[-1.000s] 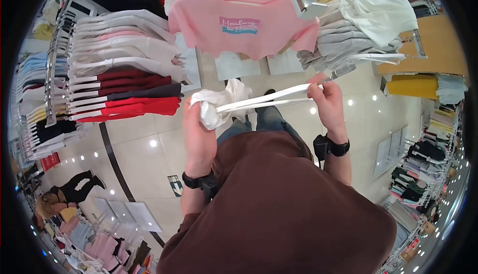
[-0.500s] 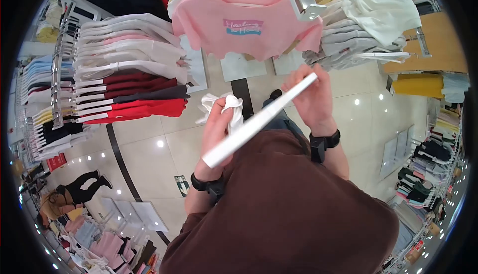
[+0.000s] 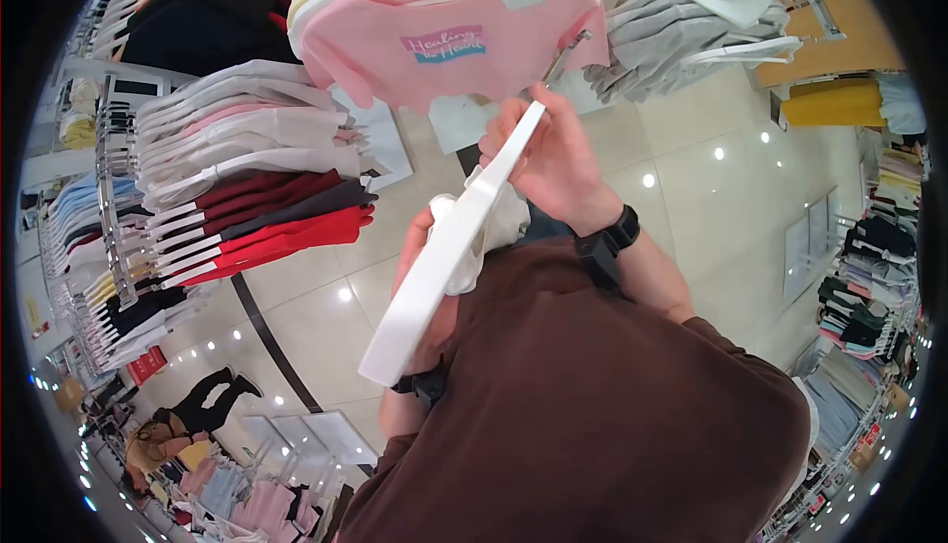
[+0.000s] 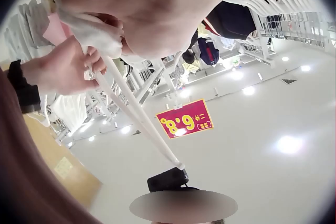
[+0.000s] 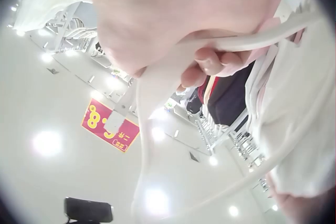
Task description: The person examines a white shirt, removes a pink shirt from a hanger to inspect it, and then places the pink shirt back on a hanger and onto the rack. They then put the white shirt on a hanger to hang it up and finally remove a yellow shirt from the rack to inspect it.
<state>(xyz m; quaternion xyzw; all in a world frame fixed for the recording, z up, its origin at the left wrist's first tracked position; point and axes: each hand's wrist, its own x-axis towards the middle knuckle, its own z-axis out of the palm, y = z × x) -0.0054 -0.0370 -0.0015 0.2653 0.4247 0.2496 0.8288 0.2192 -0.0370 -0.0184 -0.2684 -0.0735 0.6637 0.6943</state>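
Note:
A white hanger slants across the front of the body in the head view, its broad end low at the left and its metal hook up beyond the right hand. My right hand grips the hanger near the hook, fingers curled round it. Bunched white cloth lies behind the hanger, held in my left hand, which the hanger partly hides. In the left wrist view the cloth is pinched in the left fingers, beside the hanger's bars. The right wrist view shows the right fingers curled at the hanger.
A pink printed shirt hangs on a rack just ahead. White and red garments hang at the left, grey ones at the right. A person in black trousers is at the lower left, on the tiled floor.
The hanger has turned from nearly level to a steep slant, its hook now pointing up ahead. The right hand has moved left, closer to the cloth and left hand.

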